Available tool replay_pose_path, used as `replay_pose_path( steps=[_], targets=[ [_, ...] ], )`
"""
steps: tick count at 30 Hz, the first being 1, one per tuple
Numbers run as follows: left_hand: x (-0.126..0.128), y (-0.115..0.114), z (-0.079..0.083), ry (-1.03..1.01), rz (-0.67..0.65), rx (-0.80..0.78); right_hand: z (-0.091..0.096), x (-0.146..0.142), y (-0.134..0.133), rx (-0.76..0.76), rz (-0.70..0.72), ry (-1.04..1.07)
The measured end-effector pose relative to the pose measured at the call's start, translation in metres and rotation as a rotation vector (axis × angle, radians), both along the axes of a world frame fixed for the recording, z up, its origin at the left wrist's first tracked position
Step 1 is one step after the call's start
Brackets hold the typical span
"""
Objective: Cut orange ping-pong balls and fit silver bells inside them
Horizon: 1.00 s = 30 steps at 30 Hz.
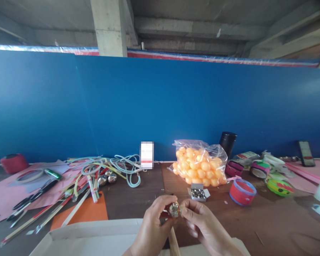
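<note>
Between hands (155, 217), shiny ball (174, 209), beyond, box (197, 186) of metal bits (198, 193)

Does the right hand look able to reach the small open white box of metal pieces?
Probably yes: nothing stands between the right hand and the box, though that hand is busy at a silvery ball.

Head view: worn on the head | faces forward and down | near: left hand (155, 219), right hand (204, 220), table (280, 217) | far: blue partition (160, 103), concrete ceiling (181, 9)
</note>
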<state>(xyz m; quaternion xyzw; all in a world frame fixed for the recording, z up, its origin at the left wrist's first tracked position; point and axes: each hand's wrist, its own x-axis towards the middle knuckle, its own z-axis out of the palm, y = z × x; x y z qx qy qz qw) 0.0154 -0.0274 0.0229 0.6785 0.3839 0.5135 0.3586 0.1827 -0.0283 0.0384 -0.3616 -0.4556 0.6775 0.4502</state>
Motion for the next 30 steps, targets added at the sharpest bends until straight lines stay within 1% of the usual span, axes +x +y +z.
replay_pose_path(
  steps=[11,17,24,30],
  targets=[
    [-0.0006,0.0001,-0.0019,-0.002,-0.004,-0.013,-0.0034,-0.0022,0.0002,0.0,-0.007,0.042],
    [-0.0022,-0.0008,0.0004,0.049,0.011,-0.007,-0.0027,-0.0028,-0.0003,-0.018,-0.013,0.037],
    [-0.0022,-0.0011,0.0042,0.12,0.042,0.012,0.0008,-0.0058,-0.0018,-0.009,-0.06,0.031],
    [-0.0015,-0.0029,0.0051,0.137,0.037,0.009,-0.0026,-0.0075,-0.0003,-0.014,-0.076,0.014]
  ],
)
